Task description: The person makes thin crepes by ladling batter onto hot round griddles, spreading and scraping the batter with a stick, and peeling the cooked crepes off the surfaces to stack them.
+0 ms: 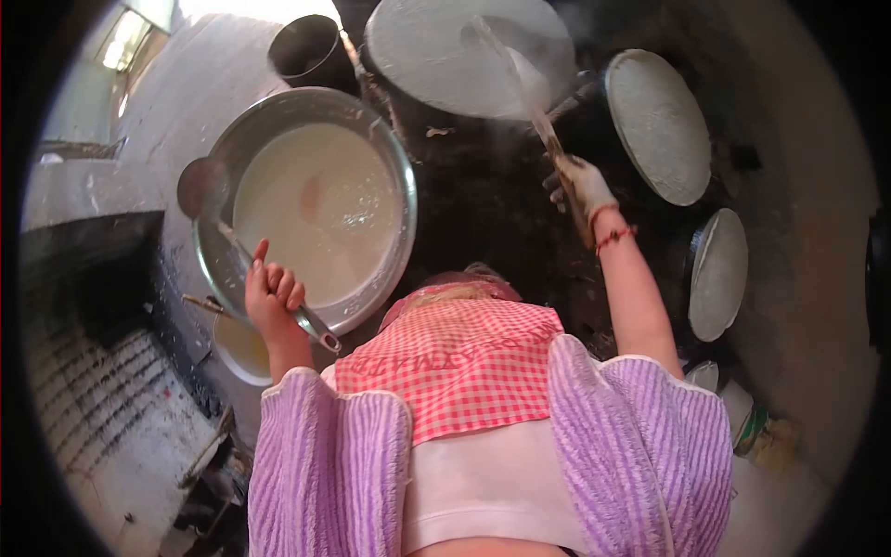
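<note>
My left hand point(274, 295) is closed around the handle of a long ladle point(202, 187), whose round bowl hangs over the left rim of a large metal basin point(406, 200). Pale, milky liquid point(320, 209) fills much of the basin. My right hand point(583, 186), in a whitish glove, grips a long, flat wooden stick point(540, 121). The stick reaches forward over a large round white surface point(427, 56), where its far end is blurred; whether it touches the surface I cannot tell.
A dark bucket point(304, 51) stands behind the basin. Two white-topped round pans or discs point(657, 125) point(719, 276) sit at the right. A smaller bowl of yellowish liquid point(243, 348) is at the lower left of the basin. Steam hangs near the far white surface.
</note>
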Demonstrator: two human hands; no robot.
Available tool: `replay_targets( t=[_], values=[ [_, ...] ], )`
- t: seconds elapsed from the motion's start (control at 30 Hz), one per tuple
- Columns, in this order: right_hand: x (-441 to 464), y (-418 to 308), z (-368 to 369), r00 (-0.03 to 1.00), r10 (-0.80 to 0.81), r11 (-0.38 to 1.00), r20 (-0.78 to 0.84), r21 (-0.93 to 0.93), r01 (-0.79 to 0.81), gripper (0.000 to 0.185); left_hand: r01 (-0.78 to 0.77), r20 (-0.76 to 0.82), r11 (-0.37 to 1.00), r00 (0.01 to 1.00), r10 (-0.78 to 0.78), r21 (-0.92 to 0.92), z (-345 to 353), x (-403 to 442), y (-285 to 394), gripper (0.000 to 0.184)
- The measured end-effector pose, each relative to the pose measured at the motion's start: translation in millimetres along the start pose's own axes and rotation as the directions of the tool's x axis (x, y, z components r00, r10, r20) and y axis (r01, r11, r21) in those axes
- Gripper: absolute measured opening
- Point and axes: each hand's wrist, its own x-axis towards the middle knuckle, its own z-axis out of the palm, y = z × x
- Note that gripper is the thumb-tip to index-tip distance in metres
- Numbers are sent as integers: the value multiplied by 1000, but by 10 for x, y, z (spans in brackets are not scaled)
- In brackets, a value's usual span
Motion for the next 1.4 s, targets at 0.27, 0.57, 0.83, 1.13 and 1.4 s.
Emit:
replay_targets(
  t=[0.27, 0.57, 0.83, 1.13, 1.4],
  values=[
    [178, -644, 51, 891, -444, 762, -93, -563, 321, 58, -83, 80, 995, 993, 88, -64, 650, -210, -53, 32],
    [957, 94, -859, 796, -586, 690, -154, -610, 390, 66, -80, 44, 996, 996, 82, -45, 1168, -403, -452, 33],
    [363, -950, -548, 943, -317, 948, 101, 7, 318, 37, -27, 120, 991, 992, 43, -134, 1516, -461, -584, 34],
    [169, -545, 159, 981, -196, 979, -15, -63, 195, 46, -33, 47, 998, 998, 31, 59, 1098, -95, -625, 30],
    [391, -208, -34, 948, -238, 955, -209, 128, 268, 42, -134, 111, 981, 987, 120, 137, 520, -158, -275, 30]
  ],
)
